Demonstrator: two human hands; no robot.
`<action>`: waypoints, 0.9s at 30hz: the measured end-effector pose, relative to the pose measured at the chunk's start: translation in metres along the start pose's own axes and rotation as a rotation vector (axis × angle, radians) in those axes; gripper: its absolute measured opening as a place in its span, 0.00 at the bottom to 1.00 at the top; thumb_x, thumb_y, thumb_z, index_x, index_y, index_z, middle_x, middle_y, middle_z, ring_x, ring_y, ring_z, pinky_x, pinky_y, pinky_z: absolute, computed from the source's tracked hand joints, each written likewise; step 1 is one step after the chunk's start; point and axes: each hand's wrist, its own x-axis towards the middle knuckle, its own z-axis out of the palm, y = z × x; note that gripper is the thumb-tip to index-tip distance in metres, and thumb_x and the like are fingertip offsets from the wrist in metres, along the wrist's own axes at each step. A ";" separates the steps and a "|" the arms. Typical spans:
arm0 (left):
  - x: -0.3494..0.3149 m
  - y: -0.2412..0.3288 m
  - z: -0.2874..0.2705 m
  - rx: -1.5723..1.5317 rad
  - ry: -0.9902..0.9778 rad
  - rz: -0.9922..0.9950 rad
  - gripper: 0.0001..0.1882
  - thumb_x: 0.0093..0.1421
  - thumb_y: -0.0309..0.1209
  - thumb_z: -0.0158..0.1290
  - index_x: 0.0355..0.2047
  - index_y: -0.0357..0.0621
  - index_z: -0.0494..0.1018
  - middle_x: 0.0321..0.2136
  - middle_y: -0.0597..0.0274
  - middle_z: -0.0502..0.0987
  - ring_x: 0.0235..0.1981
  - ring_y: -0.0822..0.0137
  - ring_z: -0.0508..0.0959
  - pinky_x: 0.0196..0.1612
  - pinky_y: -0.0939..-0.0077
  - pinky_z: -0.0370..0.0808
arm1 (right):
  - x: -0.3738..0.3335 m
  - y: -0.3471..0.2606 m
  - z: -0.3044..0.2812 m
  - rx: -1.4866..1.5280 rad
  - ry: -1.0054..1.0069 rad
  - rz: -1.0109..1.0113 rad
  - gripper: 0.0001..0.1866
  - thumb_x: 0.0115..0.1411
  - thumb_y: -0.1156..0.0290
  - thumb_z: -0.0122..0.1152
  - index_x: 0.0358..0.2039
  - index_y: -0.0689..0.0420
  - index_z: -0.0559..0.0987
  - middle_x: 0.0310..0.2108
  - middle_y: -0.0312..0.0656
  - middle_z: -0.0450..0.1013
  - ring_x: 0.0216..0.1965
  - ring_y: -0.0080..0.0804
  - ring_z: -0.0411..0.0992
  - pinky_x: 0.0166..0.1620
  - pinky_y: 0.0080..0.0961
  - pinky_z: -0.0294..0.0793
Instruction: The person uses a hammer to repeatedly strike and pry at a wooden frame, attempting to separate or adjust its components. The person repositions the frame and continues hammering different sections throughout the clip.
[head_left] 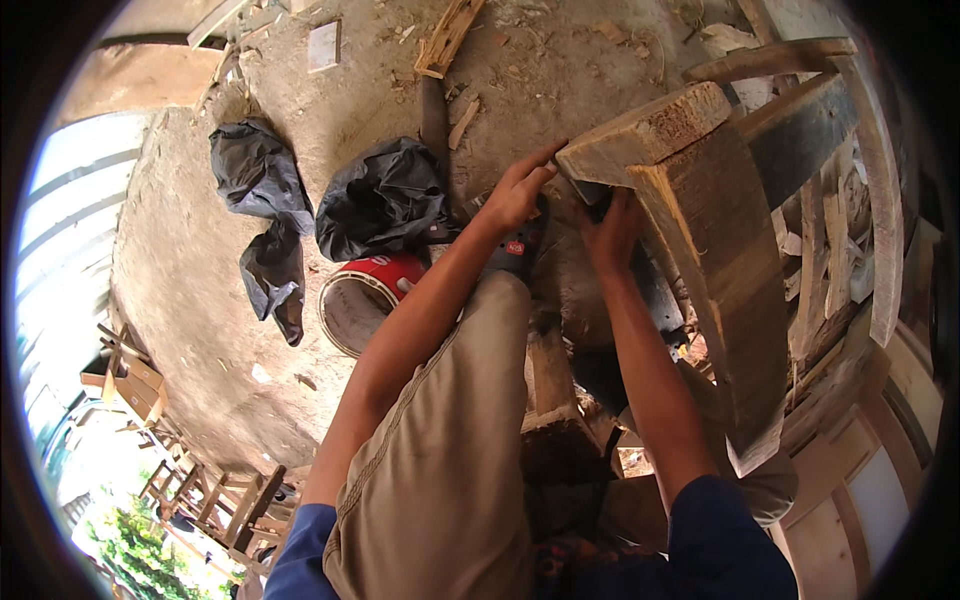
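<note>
My left hand (515,198) is closed at the near left end of a thick wooden bench top (645,135), its index finger along the wood's edge. What its fingers hold is hidden. Just under that edge, my right hand (610,232) is wrapped round a dark, flat-sided object (594,196), whose kind I cannot make out. The two hands are close together, with the dark object between them. A wide plank (725,270) runs from the bench top toward me, to the right of my right forearm.
Black plastic bags (385,200) lie on the dirt floor at left, beside a red bucket (385,272) on its side. A dark shoe (515,250) shows past my knee. Scrap boards (450,38) lie farther off. Timber frames (870,200) crowd the right side.
</note>
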 end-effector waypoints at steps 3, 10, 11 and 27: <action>0.000 0.011 0.007 0.111 -0.021 -0.061 0.32 0.66 0.35 0.48 0.69 0.41 0.61 0.58 0.47 0.74 0.58 0.60 0.73 0.58 0.68 0.70 | -0.002 0.016 0.010 -0.099 0.035 0.003 0.44 0.54 0.51 0.74 0.63 0.62 0.65 0.58 0.65 0.65 0.58 0.65 0.65 0.58 0.52 0.66; -0.005 -0.007 0.004 0.160 0.091 0.062 0.30 0.64 0.31 0.51 0.67 0.42 0.64 0.56 0.46 0.76 0.59 0.60 0.74 0.56 0.66 0.74 | -0.004 0.018 0.022 0.083 -0.001 0.040 0.45 0.57 0.45 0.69 0.66 0.61 0.65 0.61 0.65 0.65 0.64 0.66 0.61 0.63 0.53 0.63; -0.009 -0.005 0.002 0.172 0.116 0.065 0.29 0.65 0.31 0.51 0.66 0.41 0.65 0.56 0.46 0.77 0.58 0.60 0.75 0.57 0.66 0.74 | -0.003 0.016 0.022 0.138 -0.032 0.067 0.46 0.57 0.46 0.69 0.66 0.61 0.64 0.60 0.65 0.66 0.65 0.66 0.61 0.63 0.53 0.63; -0.084 -0.011 -0.232 1.331 0.418 -0.397 0.10 0.55 0.27 0.56 0.35 0.39 0.83 0.37 0.41 0.82 0.42 0.42 0.82 0.48 0.53 0.79 | -0.007 0.015 0.017 0.008 0.122 -0.062 0.49 0.53 0.51 0.76 0.67 0.62 0.61 0.63 0.60 0.62 0.64 0.60 0.63 0.63 0.50 0.64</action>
